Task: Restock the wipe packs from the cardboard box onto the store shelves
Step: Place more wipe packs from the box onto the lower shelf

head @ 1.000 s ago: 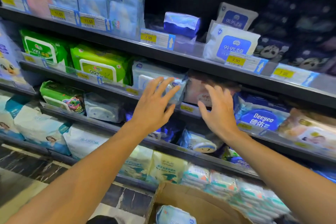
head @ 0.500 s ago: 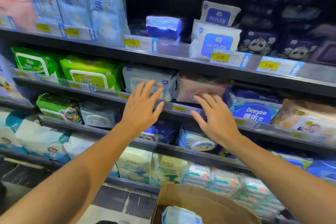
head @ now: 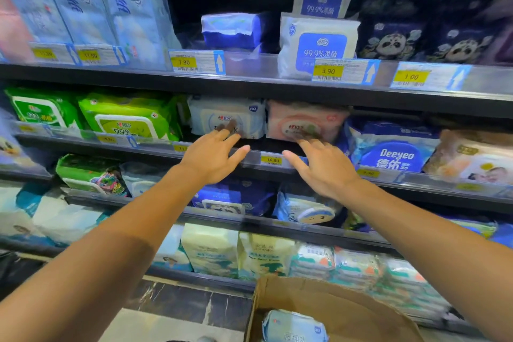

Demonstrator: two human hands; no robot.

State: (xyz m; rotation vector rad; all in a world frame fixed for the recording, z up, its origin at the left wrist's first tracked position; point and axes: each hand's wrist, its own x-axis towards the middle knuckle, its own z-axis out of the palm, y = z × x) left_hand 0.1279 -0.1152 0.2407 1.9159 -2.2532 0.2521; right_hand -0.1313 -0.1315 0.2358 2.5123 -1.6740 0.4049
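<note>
We face dark metal store shelves stacked with wipe packs. The open brown cardboard box sits at the bottom edge, a pale blue wipe pack lying inside it, well below both hands. Our left hand, fingers straight and spread, touches a white-blue pack at the front edge of the second shelf. Our right hand, likewise spread, touches the pink pack just beside it.
</note>
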